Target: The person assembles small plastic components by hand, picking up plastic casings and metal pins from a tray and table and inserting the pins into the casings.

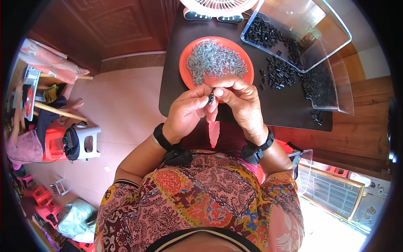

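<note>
Both hands meet over the near rim of a round red plate (183, 63) heaped with small silver metal pieces (216, 59), perhaps springs or screws. My left hand (184, 112) pinches a small black plastic part (211, 99) between thumb and fingers. Closed against the top of that part is my right hand (243, 103), its thumb and forefinger pressed together. Whatever sits between those right fingertips is too small and hidden to make out. Each wrist wears a black strap with a small box.
A clear plastic bin (336, 56) lies tipped at the table's right. Loose black plastic parts (279, 73) spill from it across the dark table (172, 92). A fan (218, 6) stands at the back. Left, on the floor, are stools (90, 143) and another person's bare foot (77, 103).
</note>
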A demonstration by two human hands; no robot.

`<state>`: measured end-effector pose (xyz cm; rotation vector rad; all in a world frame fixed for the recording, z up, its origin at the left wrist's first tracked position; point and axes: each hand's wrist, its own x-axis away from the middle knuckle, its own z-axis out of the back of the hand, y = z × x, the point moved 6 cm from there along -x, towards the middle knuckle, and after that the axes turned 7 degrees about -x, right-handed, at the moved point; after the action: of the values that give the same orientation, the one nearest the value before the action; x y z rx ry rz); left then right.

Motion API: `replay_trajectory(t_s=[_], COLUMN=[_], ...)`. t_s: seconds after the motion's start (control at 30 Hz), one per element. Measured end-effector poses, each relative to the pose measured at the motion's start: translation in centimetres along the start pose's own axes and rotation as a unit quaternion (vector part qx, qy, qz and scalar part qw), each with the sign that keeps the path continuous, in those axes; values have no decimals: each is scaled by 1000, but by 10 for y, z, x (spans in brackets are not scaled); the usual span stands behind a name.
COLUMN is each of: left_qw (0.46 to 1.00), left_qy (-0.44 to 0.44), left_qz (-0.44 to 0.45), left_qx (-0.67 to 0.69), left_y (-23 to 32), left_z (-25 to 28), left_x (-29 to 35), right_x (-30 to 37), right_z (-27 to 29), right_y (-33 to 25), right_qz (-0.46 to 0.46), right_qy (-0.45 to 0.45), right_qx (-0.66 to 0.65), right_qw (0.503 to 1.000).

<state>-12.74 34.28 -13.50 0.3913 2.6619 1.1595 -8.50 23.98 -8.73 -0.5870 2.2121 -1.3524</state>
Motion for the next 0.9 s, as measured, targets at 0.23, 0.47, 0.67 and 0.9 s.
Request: replay_trajectory(t_s=[0.23, 0.47, 0.67, 0.9], left_qw=[999, 1000, 998, 994], left_qy=[5, 5, 45, 76], left_qz=[-32, -23, -22, -27], left_qx=[-17, -6, -30, -79], left_y=[-5, -6, 0, -3], left_z=[4, 1, 1, 5], left_x=[2, 3, 4, 3], right_x=[7, 16, 15, 14], right_z=[-1, 1, 3, -5], right_y=[10, 15, 6, -11], right_qz=[-4, 24, 53, 172], right_qy=[33, 41, 44, 17], right_qx=[-7, -4, 147, 426], right_qw=[999, 999, 987, 888])
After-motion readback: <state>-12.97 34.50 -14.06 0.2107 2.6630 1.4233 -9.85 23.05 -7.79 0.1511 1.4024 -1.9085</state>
